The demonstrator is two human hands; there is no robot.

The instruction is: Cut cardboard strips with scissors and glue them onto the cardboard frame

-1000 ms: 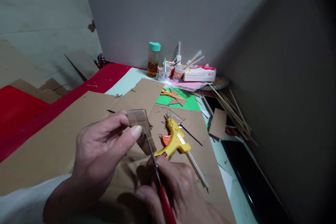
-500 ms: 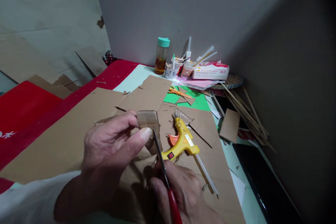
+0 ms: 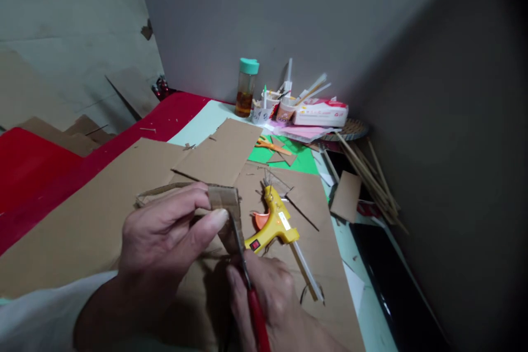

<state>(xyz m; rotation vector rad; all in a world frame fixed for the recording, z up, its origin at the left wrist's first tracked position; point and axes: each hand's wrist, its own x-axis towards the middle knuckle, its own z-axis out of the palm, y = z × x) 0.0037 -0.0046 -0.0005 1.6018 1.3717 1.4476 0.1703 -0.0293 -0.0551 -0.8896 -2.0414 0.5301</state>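
A narrow, bent strip of brown cardboard [image 3: 223, 198] is pinched between the thumb and fingers of my left hand [image 3: 165, 247]. Its longer part trails back behind the fingers to the left. My right hand [image 3: 270, 291] is closed around red-handled scissors [image 3: 256, 308], their handle partly hidden by the fingers. One metal blade points up and lies against the strip's right part, just beside my left thumb; I cannot make out the other blade. Just beyond my right hand, a yellow glue gun [image 3: 274, 220] lies on the cardboard with a glue stick [image 3: 308, 272] in its back.
Large cardboard sheets [image 3: 94, 214] cover the table. Orange scissors [image 3: 274, 146] lie on green paper. Behind stand a bottle [image 3: 246, 88], paper cups [image 3: 285, 111] and a tissue pack [image 3: 322, 114]. At right are wooden sticks [image 3: 367, 170] and a shiny black panel [image 3: 391, 286].
The whole view has shifted, so the table things appear further left. Both hands keep their grips, and the blade stays against the strip. More of the strip's trailing part shows behind my left hand.
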